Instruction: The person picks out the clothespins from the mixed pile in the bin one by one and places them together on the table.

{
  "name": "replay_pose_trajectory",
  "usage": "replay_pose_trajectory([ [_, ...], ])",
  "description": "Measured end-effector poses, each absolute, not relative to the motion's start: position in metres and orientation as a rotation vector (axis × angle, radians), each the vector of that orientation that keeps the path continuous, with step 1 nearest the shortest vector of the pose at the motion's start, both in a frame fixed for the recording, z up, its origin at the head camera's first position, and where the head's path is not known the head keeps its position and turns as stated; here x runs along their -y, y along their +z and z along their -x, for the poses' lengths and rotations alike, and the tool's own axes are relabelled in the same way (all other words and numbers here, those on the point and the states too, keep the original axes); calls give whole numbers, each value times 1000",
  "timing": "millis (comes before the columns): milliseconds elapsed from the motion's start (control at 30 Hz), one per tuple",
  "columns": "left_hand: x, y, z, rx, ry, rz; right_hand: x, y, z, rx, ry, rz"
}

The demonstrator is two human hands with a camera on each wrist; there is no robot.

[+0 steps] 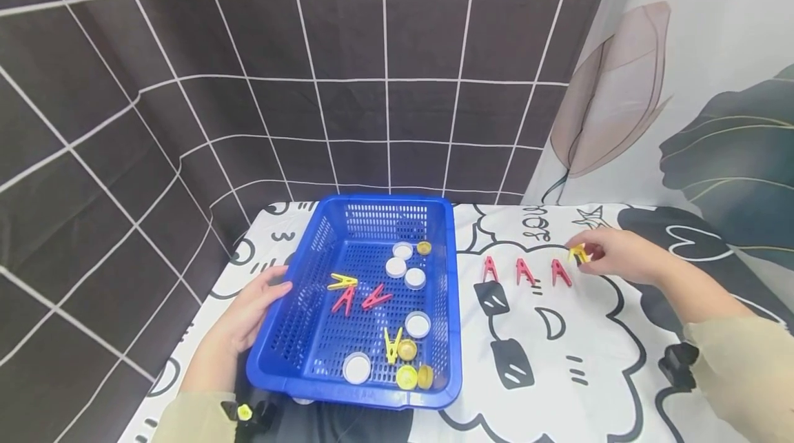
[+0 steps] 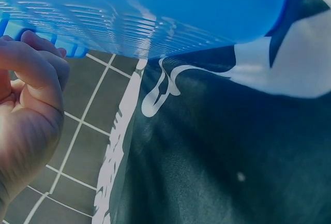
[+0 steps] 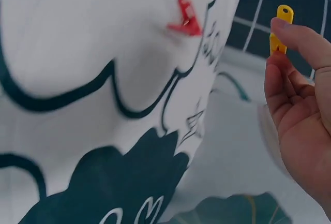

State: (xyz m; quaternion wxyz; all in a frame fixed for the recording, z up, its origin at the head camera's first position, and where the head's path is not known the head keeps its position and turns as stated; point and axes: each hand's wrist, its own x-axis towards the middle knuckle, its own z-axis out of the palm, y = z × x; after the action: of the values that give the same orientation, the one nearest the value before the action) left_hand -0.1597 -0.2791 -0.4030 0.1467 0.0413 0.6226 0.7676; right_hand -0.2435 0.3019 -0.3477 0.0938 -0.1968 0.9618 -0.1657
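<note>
My right hand (image 1: pixel 626 258) pinches a yellow clothespin (image 1: pixel 579 253) between thumb and fingers, just above the cloth. In the right wrist view, the clothespin (image 3: pixel 284 14) sticks up past the thumb. Left of it, three red clothespins (image 1: pixel 524 272) lie in a row on the cloth. At the left rim of a blue basket (image 1: pixel 455 333), my left hand (image 1: pixel 248 308) holds on, its thumb against the edge. Inside the basket are two red clothespins (image 1: pixel 375 297), two yellow clothespins (image 1: pixel 342 282), several white lids (image 1: pixel 356 368) and several yellow caps (image 1: pixel 406 377).
A white cloth (image 1: pixel 577 388) with black cartoon drawings covers the table. Behind stands a dark wall covering (image 1: pixel 428 112) with a white grid, which also runs down the left side. A pale leaf-print curtain (image 1: pixel 701 71) hangs at the right.
</note>
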Motion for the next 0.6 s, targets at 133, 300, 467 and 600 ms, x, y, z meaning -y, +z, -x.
replay_pose_trajectory([
  [133, 279, -402, 160, -1791, 2208, -103, -317, -359, 245, -2807, -497, 480],
  [300, 279, -403, 161, -1783, 2208, -109, -326, -374, 247, -2776, -501, 411],
  [467, 280, -403, 161, -1771, 2208, -111, -328, -387, 247, -2761, -494, 394],
  [600, 280, -403, 162, -1766, 2210, -115, -330, -396, 248, -2772, -476, 391],
])
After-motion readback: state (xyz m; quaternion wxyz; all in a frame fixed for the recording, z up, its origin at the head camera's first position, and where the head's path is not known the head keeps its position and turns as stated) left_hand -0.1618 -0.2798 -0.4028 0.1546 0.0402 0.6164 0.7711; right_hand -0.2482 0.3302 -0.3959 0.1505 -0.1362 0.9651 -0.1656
